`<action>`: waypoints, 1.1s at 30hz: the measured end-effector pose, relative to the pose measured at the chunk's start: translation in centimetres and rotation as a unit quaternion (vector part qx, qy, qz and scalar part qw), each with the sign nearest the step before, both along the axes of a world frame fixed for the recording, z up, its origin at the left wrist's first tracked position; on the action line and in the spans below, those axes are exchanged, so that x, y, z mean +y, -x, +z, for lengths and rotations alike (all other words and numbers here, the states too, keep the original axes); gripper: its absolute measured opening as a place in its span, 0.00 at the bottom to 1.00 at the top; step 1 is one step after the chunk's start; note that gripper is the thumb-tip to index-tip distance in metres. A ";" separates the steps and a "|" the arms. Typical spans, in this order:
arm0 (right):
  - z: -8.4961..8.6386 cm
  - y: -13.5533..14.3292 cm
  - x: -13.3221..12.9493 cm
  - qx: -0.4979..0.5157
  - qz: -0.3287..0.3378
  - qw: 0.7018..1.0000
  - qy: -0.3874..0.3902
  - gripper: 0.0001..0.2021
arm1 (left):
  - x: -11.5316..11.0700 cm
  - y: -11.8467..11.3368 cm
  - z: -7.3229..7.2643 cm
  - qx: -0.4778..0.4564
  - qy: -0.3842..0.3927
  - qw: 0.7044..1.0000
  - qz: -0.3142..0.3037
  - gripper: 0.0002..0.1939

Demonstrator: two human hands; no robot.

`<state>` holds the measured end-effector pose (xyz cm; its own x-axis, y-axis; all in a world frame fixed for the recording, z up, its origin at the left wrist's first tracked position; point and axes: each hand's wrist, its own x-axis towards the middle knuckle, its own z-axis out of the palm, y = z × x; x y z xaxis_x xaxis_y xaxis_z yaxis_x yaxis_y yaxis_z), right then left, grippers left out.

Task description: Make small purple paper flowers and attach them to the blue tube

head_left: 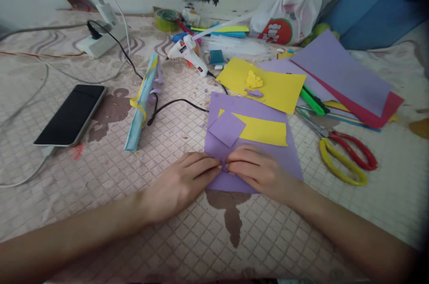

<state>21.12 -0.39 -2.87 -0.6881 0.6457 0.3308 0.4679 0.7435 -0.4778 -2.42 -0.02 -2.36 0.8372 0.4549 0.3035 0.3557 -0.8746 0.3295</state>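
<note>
i can't make out properly what lies between the fingertips: there seems to be a small purple piece [224,166], but it is purple on purple, and the fingers cover most of it. it sits over the near part of a large purple sheet [283,159], which lies flat on the worktop [187,244] beneath both hands. a purple square [228,129] hides one end of the yellow strip [268,132], and the black cord [181,100] disappears under the sheet's left edge. at far right, the blue object [372,16] runs into a dark blur and is cut off; what fills the plastic bag [288,16] i can't read.

my left hand [184,180] comes in from the lower left, back of the hand up, fingers together and pointing right. my right hand [263,169] mirrors it from the lower right, fingers curled and aimed left. the tips almost meet, thumbs tucked low. both look drawn into a pinch, yet i cannot tell whether either grips the piece or only presses it down. both forearms leave the view, the right one fading into shadow. the scissors [324,132] lie right of the sheet, with the phone [72,116] well apart on the left.
</note>
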 end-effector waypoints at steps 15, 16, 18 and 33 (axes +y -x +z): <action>0.6 0.6 0.4 0.013 -0.034 0.995 0.094 0.07 | 0.8 0.2 0.4 0.028 -0.063 0.995 -0.065 0.16; 0.7 0.7 0.4 0.017 -0.039 0.994 0.102 0.06 | 0.8 0.4 0.3 0.020 -0.053 0.996 -0.061 0.16; 0.7 0.7 0.3 0.019 -0.042 0.993 0.108 0.06 | 1.0 0.6 0.2 0.006 -0.037 0.998 -0.057 0.16; 1.9 2.1 0.0 0.029 -0.142 0.972 0.187 0.05 | 2.3 0.2 0.8 -0.007 0.034 0.996 -0.083 0.15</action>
